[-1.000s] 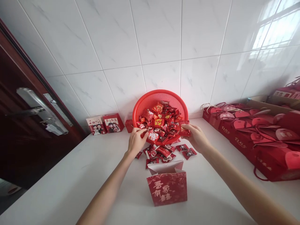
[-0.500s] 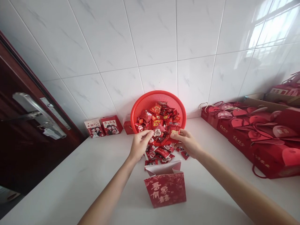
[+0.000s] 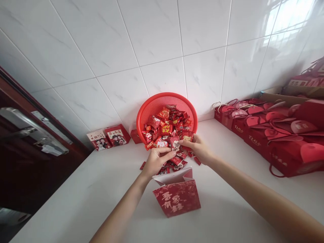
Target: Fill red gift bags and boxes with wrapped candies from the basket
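Red, glossy wrappers fill the centre of the frame. The left hand (image 3: 158, 162), just below centre, pinches a small dark red packet (image 3: 175, 144) with a pale printed patch between thumb and fingers. The right hand (image 3: 201, 150), to the right of it, grips a second packet (image 3: 186, 137) with a gold-toned figure on it. The right thumb comes close to the first packet; whether it touches is hard to tell.

Both packets are held in front of a red plastic basket (image 3: 157, 102), tilted toward the viewer and heaped with similar sweets (image 3: 165, 129). More loose packets (image 3: 177, 165) lie on the white counter (image 3: 76, 189) below its rim.

The packets look light, with slick, crinkly film; a pinch at an edge or crimped end would probably hold best, while a hard squeeze might crush whatever is inside.

At lower centre stands a red paper bag (image 3: 178, 199), its mouth open toward the basket. It seems thin-walled and light, stiff along its folds but easy to dent or tip, so a gentle hold on the upper side edges would likely suit it.

Red gift boxes (image 3: 255, 141) crowd the right side; two small printed boxes (image 3: 117, 135) stand left of centre.
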### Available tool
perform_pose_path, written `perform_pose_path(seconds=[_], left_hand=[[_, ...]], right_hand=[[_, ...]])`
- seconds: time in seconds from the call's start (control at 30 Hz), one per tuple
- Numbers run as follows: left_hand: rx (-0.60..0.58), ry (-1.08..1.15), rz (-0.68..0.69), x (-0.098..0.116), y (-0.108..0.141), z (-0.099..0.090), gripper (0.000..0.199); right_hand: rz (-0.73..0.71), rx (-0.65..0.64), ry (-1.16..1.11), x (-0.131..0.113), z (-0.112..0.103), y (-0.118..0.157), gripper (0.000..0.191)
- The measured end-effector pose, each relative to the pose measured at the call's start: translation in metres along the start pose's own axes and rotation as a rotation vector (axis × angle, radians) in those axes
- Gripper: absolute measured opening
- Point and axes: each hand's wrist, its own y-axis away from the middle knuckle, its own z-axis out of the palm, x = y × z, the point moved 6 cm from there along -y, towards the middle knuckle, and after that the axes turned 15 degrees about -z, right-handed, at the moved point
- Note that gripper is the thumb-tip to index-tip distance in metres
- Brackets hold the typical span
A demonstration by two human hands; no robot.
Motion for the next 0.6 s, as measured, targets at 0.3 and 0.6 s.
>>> perform_pose_path(seconds=[0.3,0.6], left_hand=[[0.004,0.072,0.039,0.001,-0.004,-0.004,0.039],[0.218,0.210,0.090,-0.002,-0.003,-0.023,0.037]], right_hand=[[-0.095,-0.146,0.155,-0.015,0.008,0.000,0.044],[-0.045,-0.204,0.154,-0.015,0.012,0.005,0.040]])
